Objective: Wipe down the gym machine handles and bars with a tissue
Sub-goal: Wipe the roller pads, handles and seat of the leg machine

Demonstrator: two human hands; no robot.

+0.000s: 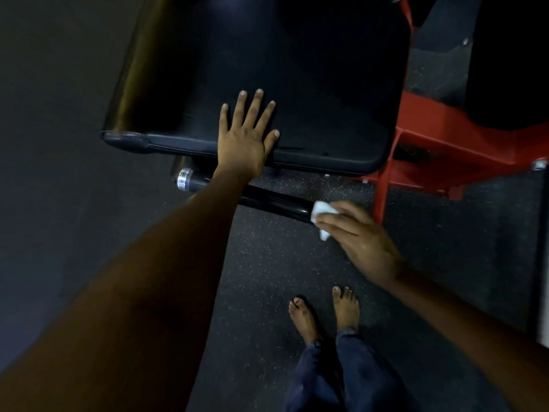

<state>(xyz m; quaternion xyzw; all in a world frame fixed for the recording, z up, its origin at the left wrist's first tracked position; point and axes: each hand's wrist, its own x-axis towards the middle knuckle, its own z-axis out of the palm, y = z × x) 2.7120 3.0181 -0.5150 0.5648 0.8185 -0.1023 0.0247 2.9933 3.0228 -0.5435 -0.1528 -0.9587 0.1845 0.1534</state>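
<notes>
Bar end cap (184,179): a bright metal ring at the far left tip of the bar, just beside my left forearm.
Seat pad (297,84): black, padded, wide; its near edge runs left to right above the bar.
My left hand (246,135): flat on the pad's near edge, fingers straight and spread, holding nothing. I judge it a brace only.
Bar (276,203): black, glossy, round; it lies under the pad's near edge. Its long axis runs from the end cap at upper left down to my right hand at lower right. My left forearm crosses over its left part and hides a stretch of it.
Tissue (322,210): white, crumpled, pressed on the bar's right-hand stretch; a tail of it hangs below my fingers.
My right hand (361,236): fingers curled over the tissue and pinching it to the bar; how the thumb lies I cannot tell.
Relation for the next stroke: the unwiped length, as I judge it, lies to the left and slightly away from my right hand, along the bar's axis toward the end cap. My right hand is the nearer one; my left arm stands in that path.
Red frame (383,191): painted steel upright, just right of my right hand.
Floor (267,278): dark speckled rubber; my bare feet (323,310) stand on it.
</notes>
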